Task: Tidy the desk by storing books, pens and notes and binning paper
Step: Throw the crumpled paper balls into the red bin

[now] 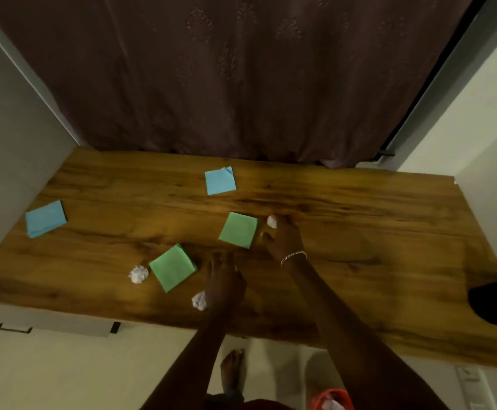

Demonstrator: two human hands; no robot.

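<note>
Wooden desk (359,232) before a dark curtain (241,84). Below its near edge stands an orange bin (333,399). Your left hand (225,279) lies flat with straight fingers, the near paper ball (199,300) just beside it. Your right hand (282,238) touches the far paper ball (272,221); whether it grips cannot be told.

**One head camera, looking down over the tabletop**

You have a single view, from the wide-angle camera worn on your head. It faces forward and steeply down from the near edge of the tabletop (359,238). It's close enough that the wood spans the middle band of the frame almost from side to side. The curtain (241,69) behind fills the top, and the floor (63,374) and one foot (232,371) show at the bottom. Your left hand (223,279) and right hand (282,238) reach in from below, near the centre.
</note>
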